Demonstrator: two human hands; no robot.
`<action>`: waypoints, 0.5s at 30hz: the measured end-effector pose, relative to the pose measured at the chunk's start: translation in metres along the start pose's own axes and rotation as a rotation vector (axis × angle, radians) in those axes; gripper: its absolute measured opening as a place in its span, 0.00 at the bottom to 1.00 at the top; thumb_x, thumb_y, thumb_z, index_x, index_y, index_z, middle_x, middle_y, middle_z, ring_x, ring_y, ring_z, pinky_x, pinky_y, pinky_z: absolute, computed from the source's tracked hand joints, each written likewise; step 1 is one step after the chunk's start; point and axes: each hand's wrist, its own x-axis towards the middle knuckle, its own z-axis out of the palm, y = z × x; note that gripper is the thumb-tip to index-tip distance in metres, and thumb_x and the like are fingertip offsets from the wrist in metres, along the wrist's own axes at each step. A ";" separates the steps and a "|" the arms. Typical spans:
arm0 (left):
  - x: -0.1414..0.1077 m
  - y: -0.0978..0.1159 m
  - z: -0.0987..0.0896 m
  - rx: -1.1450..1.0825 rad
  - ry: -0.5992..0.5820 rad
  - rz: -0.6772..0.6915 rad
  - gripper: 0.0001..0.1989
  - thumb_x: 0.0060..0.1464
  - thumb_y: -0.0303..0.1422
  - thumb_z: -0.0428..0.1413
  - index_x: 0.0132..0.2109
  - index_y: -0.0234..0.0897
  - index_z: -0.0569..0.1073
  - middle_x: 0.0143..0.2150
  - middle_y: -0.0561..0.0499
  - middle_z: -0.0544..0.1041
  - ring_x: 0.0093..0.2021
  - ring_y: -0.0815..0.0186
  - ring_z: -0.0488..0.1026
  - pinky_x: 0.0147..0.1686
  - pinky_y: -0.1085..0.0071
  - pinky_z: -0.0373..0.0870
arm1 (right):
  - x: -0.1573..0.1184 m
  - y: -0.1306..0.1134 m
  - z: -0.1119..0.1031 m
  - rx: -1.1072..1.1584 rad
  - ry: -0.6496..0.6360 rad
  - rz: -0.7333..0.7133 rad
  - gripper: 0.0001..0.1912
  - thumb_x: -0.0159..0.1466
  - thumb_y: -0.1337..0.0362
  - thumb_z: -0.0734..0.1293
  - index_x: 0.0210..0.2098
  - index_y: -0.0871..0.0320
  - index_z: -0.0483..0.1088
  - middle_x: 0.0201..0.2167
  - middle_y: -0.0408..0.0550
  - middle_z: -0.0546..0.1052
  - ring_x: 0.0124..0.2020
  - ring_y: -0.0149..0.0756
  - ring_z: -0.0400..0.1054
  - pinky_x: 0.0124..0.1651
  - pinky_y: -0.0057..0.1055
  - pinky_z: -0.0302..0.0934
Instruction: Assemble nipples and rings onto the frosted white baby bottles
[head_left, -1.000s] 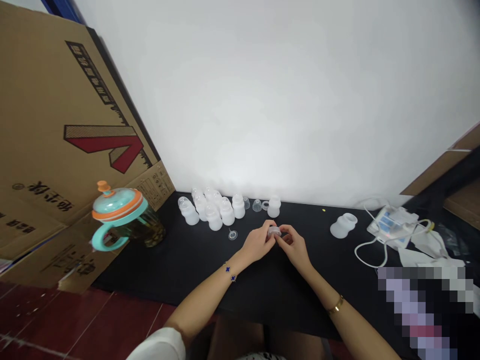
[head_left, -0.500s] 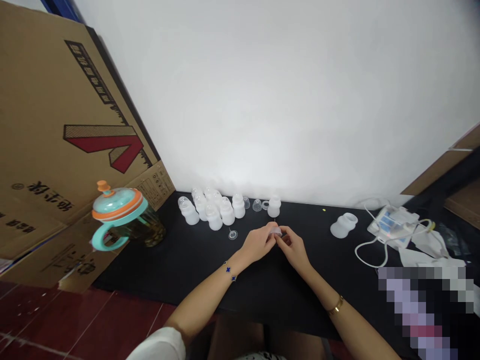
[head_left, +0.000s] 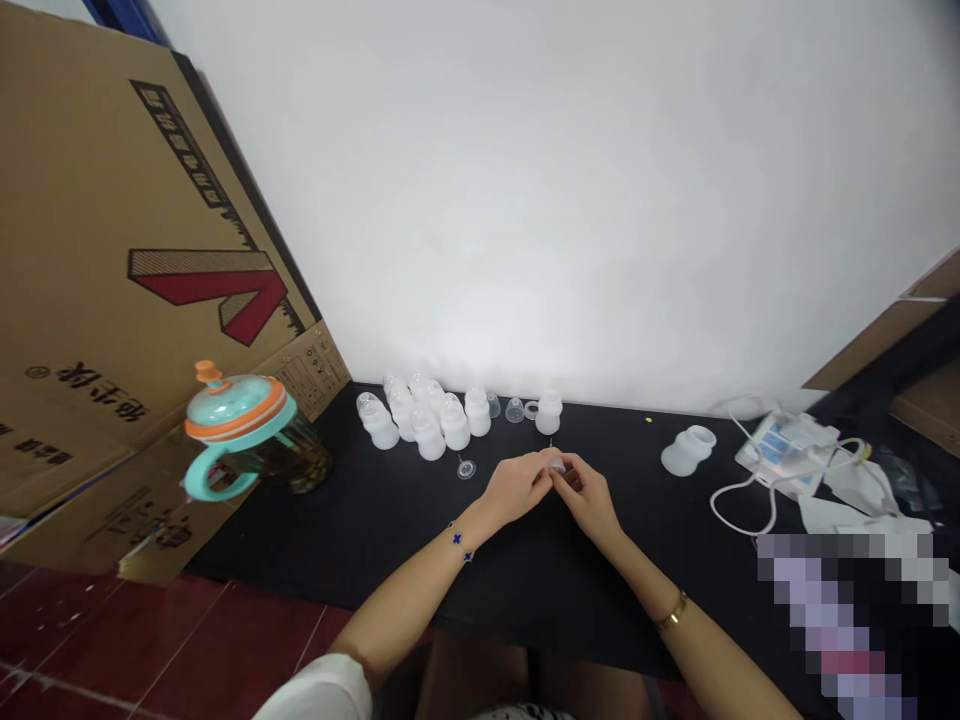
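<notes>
My left hand (head_left: pixel 519 484) and my right hand (head_left: pixel 585 490) meet over the black table, both closed with fingertips on a small translucent bottle part (head_left: pixel 556 464). A thin stem rises just beyond it; the fingers hide most of the part. Left of my hands lies a clear round piece (head_left: pixel 466 469) with a thin stem. Beyond them stands a white baby bottle (head_left: pixel 549 413), beside a clear ring (head_left: pixel 531 410) and a clear dome-shaped piece (head_left: pixel 514 411). Several white baby bottles with clear tops (head_left: pixel 428 436) are grouped at the back left.
A teal and orange lidded jug (head_left: pixel 259 440) stands at the left before a large cardboard box (head_left: pixel 90 250). On the right, a white bottle (head_left: pixel 686 452) lies tilted near a white device with cables (head_left: pixel 787 455). A white wall (head_left: pixel 555 200) bounds the table's back.
The translucent part has turned slightly between my fingers, and less of it shows. My hands have stayed in nearly the same place.
</notes>
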 end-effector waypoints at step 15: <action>0.000 -0.001 0.001 0.039 0.001 -0.001 0.19 0.62 0.27 0.49 0.57 0.43 0.71 0.46 0.52 0.81 0.44 0.63 0.79 0.46 0.70 0.73 | -0.001 -0.001 0.000 -0.005 -0.013 -0.001 0.14 0.66 0.52 0.64 0.42 0.56 0.74 0.27 0.43 0.76 0.26 0.35 0.68 0.28 0.29 0.60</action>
